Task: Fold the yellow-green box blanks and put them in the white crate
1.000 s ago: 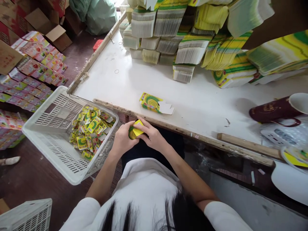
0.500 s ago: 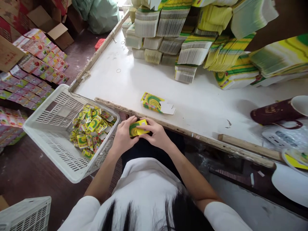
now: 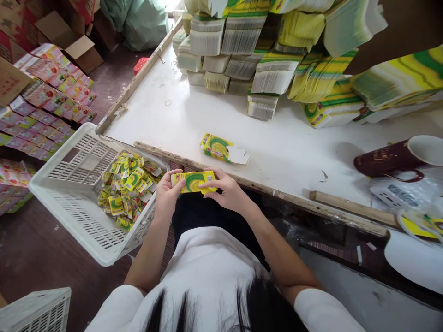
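A big white worktop [image 3: 138, 108] with rough wood edges fills the middle and upper right of the frame. On it, along the top, sit tall stacks [image 3: 242, 39] of flat yellow, green and white card. Any words on them are too blurry to read.

A white crate [image 3: 64, 196] with lots of slots stands at the left, right by the worktop. In it is a heap of little yellow and green packs [image 3: 133, 177]; their words are too tiny to read. Pink boxes [image 3: 71, 87] with fruit pictures are piled up at the far left, and I can't read their words. A pale green bag [image 3: 147, 23] sits near the top left.

By the right edge is a dark red mug [image 3: 384, 159]. It has curly gold writing, too fuzzy to read.

In the middle of the frame, the left hand [image 3: 166, 196] grips one end of a small box [image 3: 193, 181], with its thumb on the front. The right hand [image 3: 224, 191] pinches the other end. The small box is yellow with a green swirl, above the lap and just below the worktop's near edge. It has tiny red marks at its left end and a little striped patch at its right end.

On the worktop just above lies another box [image 3: 216, 146], with its white flap [image 3: 238, 155] sticking out to the right.
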A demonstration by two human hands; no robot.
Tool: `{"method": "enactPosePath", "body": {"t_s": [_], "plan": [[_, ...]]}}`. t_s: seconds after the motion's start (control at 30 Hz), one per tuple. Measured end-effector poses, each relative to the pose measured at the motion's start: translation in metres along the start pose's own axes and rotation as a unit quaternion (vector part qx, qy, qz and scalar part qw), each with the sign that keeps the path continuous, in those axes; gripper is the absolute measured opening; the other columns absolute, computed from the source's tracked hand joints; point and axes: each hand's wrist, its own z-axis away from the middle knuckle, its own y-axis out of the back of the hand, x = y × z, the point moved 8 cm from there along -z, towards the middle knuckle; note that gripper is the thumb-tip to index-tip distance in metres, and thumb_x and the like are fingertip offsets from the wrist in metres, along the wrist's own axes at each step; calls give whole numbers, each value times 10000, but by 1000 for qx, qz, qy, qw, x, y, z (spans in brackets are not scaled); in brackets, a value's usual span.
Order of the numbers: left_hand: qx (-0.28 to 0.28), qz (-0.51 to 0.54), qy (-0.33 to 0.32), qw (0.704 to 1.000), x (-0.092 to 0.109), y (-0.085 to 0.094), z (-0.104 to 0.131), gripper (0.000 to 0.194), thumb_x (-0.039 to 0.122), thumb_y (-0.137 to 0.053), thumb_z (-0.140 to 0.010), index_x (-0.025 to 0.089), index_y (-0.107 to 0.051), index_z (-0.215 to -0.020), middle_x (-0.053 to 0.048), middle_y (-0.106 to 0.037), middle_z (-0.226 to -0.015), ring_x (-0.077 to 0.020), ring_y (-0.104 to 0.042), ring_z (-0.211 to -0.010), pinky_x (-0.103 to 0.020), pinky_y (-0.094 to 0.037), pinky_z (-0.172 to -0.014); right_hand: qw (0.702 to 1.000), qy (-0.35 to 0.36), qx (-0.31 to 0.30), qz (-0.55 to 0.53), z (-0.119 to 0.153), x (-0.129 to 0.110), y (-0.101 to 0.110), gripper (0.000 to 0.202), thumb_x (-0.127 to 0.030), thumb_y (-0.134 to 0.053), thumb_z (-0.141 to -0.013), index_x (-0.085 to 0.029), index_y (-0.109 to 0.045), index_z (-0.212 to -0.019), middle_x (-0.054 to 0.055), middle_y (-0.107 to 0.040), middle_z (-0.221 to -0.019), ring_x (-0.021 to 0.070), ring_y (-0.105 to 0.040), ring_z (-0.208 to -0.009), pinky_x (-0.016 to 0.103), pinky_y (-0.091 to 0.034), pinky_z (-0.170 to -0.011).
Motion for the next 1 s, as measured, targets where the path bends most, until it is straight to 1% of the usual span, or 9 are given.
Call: {"method": "enactPosePath", "body": {"t_s": [0.13, 0.33, 0.5, 0.6, 0.7, 0.8, 0.87, 0.93, 1.0], "plan": [[15, 16, -15, 1000, 5, -1, 0, 422, 313, -868, -645, 173, -683, -997, 6, -723, -778, -95, -658, -654, -199, -543, -651, 999, -6, 45, 23, -2, -1, 5, 290, -201, -698, -869, -271, -698, -1151, 126, -528, -1389, 273, -549, -1286, 466, -501, -1040], [26, 7, -7, 1000, 1, 0, 0, 417, 323, -873, -630, 167, -688, -969, 6, -715, -743, -107, -656, -634, -207, -541, -629, 999, -15, -38, 12, -4, 4, -3, 208, -197, -722, -845, -243, -713, -1047, 133, -552, -1357, 280, -567, -1265, 453, -509, -1023], [1, 3, 3, 1000, -4, -6, 2, 405, 338, -858, -656, 167, -696, -986, -17, -735, -805, -122, -679, -687, -226, -561, -671, 993, -76, 81, -44, -4, 13, 6, 486, -252, -768, -803, -240, -539, -1231, 151, -545, -1382, 291, -568, -1261, 496, -474, -1061], [12, 13, 2, 1000, -2, -4, 3, 420, 336, -862, -651, 173, -690, -998, -11, -734, -799, -119, -684, -693, -214, -556, -673, 994, -67, 63, -64, -5, 13, -4, 656, -323, -747, -821, -225, -422, -1382, 170, -479, -1452, 312, -459, -1370, 523, -380, -1145], [20, 25, 16, 999, -5, -6, 8, 460, 355, -871, -632, 168, -675, -1003, -13, -726, -782, -130, -685, -671, -230, -560, -657, 989, -59, 51, -124, -4, 16, -13, 659, -389, -650, -894, -236, -343, -1457, 160, -453, -1477, 299, -456, -1375, 489, -409, -1129], [31, 46, 6, 998, -8, -14, 13, 459, 365, -860, -651, 171, -658, -1014, -23, -730, -834, -126, -686, -698, -234, -561, -690, 982, -64, 143, -110, 0, 18, -11, 538, -372, -571, -945, -245, -371, -1429, 148, -510, -1401, 276, -525, -1298, 469, -439, -1095], [34, 54, -1, 998, -10, -15, 14, 459, 369, -854, -662, 181, -648, -1028, -22, -727, -875, -121, -682, -728, -231, -554, -716, 982, -63, 165, -72, -1, 16, -12, 519, -381, -557, -954, -243, -383, -1424, 148, -527, -1370, 277, -534, -1279, 475, -431, -1097], [33, 28, -4, 999, -7, -4, 10, 455, 382, -845, -671, 184, -650, -1031, -20, -712, -888, -117, -667, -736, -228, -542, -715, 990, -58, 119, -58, -6, 13, -17, 652, -439, -597, -929, -233, -315, -1479, 166, -509, -1398, 286, -541, -1273, 471, -447, -1080], [74, -31, -38, 996, 7, 30, 4, 433, 397, -826, -684, 177, -661, -1018, -9, -678, -862, -109, -634, -716, -229, -526, -703, 995, -50, 75, -53, -13, 16, -12, 803, -498, -668, -873, -223, -270, -1514, 177, -508, -1412, 290, -574, -1234, 457, -476, -1051]]}}
